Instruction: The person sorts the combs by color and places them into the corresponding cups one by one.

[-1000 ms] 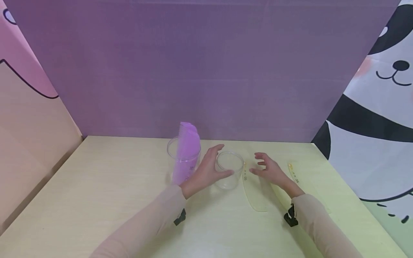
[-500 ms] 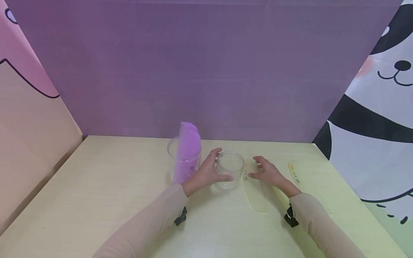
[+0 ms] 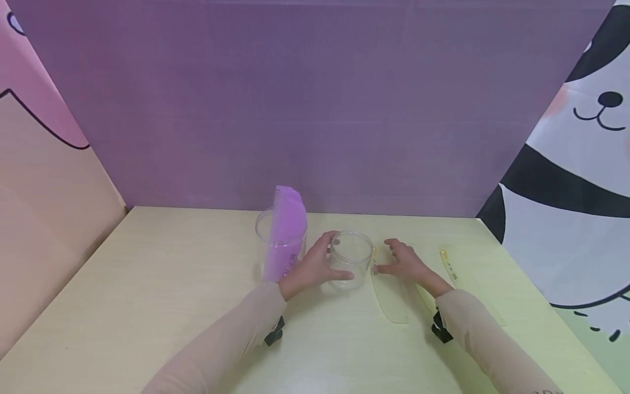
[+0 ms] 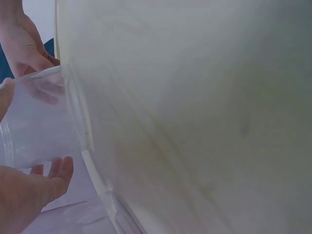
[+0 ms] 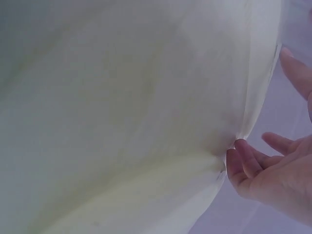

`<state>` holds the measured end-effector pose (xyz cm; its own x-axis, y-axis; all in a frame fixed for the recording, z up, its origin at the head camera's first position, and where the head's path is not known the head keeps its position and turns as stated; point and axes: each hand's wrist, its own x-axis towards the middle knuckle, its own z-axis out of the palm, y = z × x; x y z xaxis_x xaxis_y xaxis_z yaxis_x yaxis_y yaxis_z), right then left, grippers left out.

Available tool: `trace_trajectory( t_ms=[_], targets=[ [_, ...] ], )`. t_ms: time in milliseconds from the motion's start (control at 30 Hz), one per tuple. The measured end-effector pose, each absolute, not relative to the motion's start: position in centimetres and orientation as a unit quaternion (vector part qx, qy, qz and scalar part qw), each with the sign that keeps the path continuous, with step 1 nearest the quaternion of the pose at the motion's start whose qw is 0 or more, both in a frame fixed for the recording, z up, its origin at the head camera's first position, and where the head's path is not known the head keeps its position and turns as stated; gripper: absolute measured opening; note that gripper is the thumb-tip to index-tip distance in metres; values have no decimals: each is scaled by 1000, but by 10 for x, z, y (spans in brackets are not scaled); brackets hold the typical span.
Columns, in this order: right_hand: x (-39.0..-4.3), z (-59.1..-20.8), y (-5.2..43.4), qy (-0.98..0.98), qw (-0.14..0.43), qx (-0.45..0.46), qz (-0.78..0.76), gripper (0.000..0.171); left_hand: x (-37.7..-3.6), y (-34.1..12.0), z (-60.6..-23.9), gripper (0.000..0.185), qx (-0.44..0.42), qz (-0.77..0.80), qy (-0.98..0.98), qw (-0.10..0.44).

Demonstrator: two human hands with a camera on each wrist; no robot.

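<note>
Grasping clear cylindrical plastic cup [image 3: 357, 260] with left hand [image 3: 316, 267] at nine o'clock, likely to steady it; holding right hand [image 3: 407, 264] at three o'clock, with fingers released, parted from thumb.

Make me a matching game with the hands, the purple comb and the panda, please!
Things
1. purple comb
2. left hand
3. right hand
4. panda picture

Place, colour or state
A. thumb and fingers apart, holding nothing
B. black and white, at the right side of the head view
C. standing in the comb cup
D. curved around the middle clear cup

Right pairs: 1-C, 2-D, 3-A, 4-B
</note>
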<state>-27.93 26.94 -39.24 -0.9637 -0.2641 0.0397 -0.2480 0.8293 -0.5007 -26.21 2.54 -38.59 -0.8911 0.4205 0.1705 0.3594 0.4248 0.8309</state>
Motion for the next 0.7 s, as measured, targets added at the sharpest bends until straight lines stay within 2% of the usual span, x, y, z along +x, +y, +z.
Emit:
trace_trajectory(
  t_ms=[300,700],
  targets=[
    [-284,-393,265,965,18,-105,-238,82,-261,25,-386,93,232,477,847,30],
    [-289,-392,260,962,48,-64,-262,89,-266,24,-392,92,233,488,840,36]
  ],
)
